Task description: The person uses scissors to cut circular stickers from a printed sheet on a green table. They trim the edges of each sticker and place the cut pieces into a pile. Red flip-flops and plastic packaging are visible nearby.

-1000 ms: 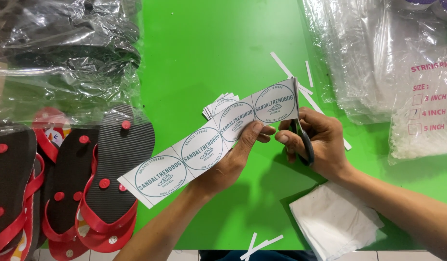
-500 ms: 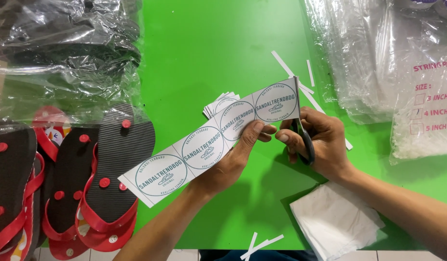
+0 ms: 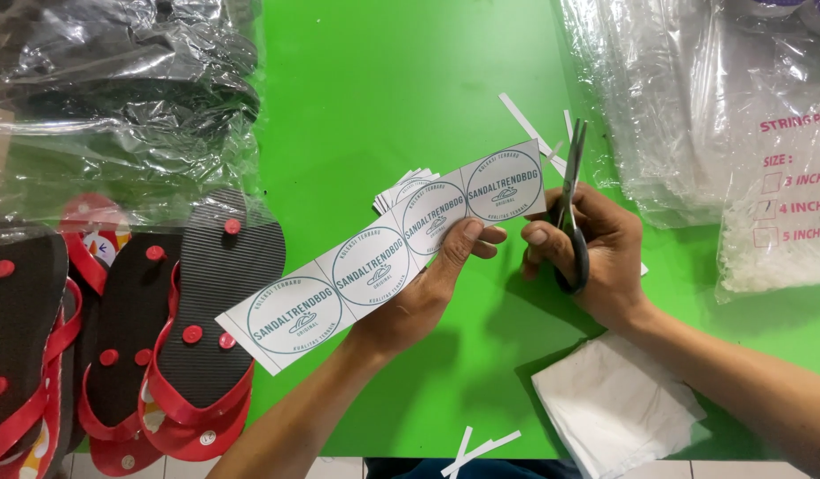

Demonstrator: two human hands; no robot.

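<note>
gripping a label strip left hand, right hand holding scissors.

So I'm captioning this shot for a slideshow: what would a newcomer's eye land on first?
Probably the white strip of round printed labels, held slantwise over the bright green table by the left hand. Just right of it, the right hand holds scissors at the strip's end. At the left edge lie black flip-flops with red straps.
</note>
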